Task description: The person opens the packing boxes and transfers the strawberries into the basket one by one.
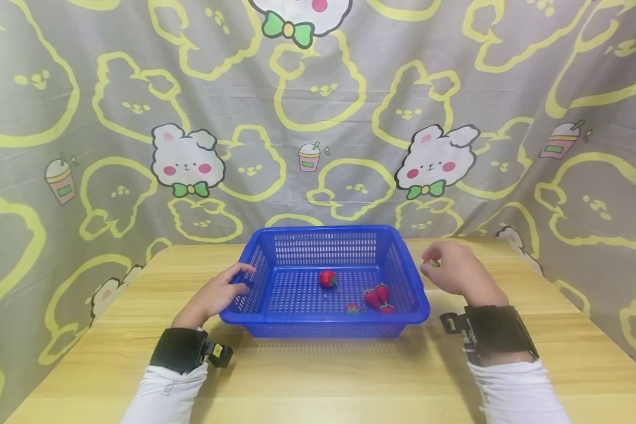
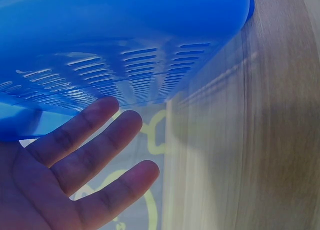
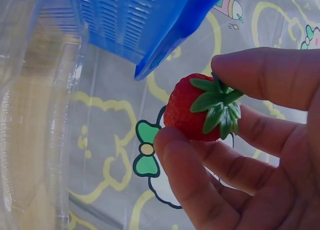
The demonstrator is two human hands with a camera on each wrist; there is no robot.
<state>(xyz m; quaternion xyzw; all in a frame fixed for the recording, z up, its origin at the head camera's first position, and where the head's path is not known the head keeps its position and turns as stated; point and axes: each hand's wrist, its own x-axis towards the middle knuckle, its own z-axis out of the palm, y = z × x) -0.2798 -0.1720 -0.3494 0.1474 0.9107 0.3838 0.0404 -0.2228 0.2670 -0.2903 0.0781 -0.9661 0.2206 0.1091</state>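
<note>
A blue plastic basket (image 1: pixel 323 318) with slotted walls stands on the table. Inside it lie several toy-like strawberries: a lone strawberry (image 1: pixel 327 278) near the middle, the others toward the front right. My left hand (image 1: pixel 219 293) rests at the basket's left rim, thumb and forefinger reaching over it. In the left wrist view, three fingers (image 2: pixel 95 150) extend, spread and fairly straight, beside the outer wall. Just right of the basket, at about rim height, my right hand (image 1: pixel 456 268) pinches a red strawberry (image 3: pixel 182 109) with green leaves between thumb and fingertips.
Clear plastic (image 3: pixel 57 140), perhaps a container's wall, shows at the left of the right wrist view. The wooden table (image 1: pixel 323 383) extends around the basket. A patterned grey cloth (image 1: pixel 297 194) hangs behind and along both sides.
</note>
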